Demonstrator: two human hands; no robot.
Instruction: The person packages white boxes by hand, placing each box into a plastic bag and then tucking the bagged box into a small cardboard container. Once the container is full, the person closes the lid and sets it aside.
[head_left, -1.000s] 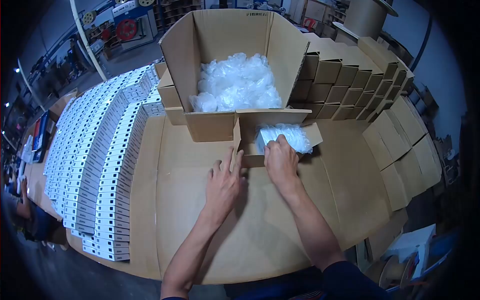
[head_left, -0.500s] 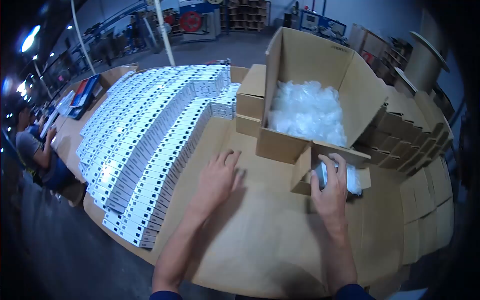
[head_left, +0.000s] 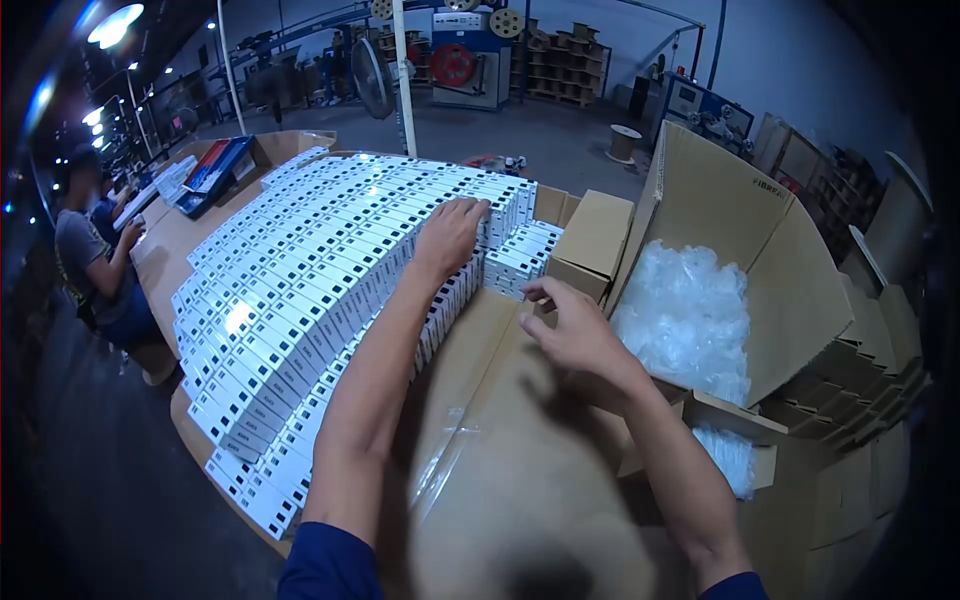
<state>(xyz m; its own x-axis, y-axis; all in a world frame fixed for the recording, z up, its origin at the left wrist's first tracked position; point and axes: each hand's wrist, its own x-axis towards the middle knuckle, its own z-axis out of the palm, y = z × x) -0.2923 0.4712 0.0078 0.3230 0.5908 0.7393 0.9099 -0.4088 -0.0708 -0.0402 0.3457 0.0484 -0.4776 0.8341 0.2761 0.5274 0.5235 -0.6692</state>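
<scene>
Long rows of slim white boxes with small dark squares on top are stacked in layers across the left of the table. My left hand reaches over the far end of an upper row, its fingers bent together over a white box there; their tips are partly hidden. My right hand hovers just beyond the near end of a lower stack. Its thumb and fingers are apart, with nothing between them. Below it stands a small open cardboard carton holding clear plastic wrapping.
A large open carton full of crumpled clear plastic bags stands at right, beside a closed brown box. Folded cardboard is piled farther right. A seated person works at far left, near a blue tray.
My right hand has left the small carton and moved up and left toward the white boxes. My left hand has gone forward from the bare cardboard onto the stack. The view has shifted.
</scene>
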